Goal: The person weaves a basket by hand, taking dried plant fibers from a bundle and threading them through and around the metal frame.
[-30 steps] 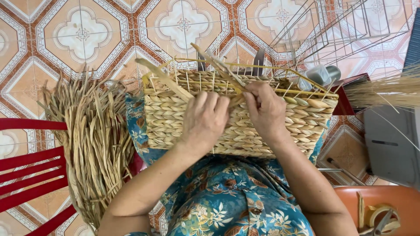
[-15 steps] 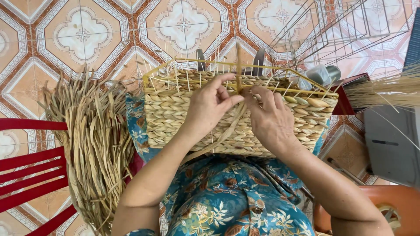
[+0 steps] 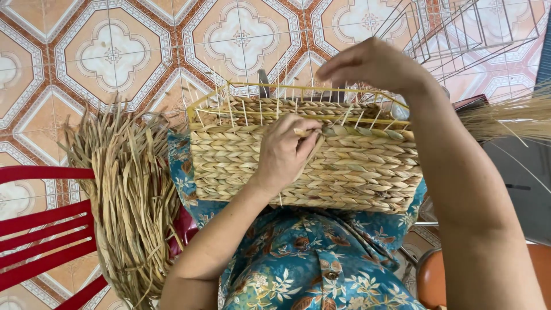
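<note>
Woven basket (image 3: 356,172), long axis left-right, opening upward

Soft, even daylight fills the scene, bright with no glare. Shadows are faint on the floor (image 3: 115,51). The basket (image 3: 356,172) is sharp; the raised right hand (image 3: 373,63) is slightly blurred, the frame edges mildly stretched.

Red chair (image 3: 40,229), patterned tile floor (image 3: 115,51), wire frames (image 3: 465,34), orange stool (image 3: 436,275).
</note>
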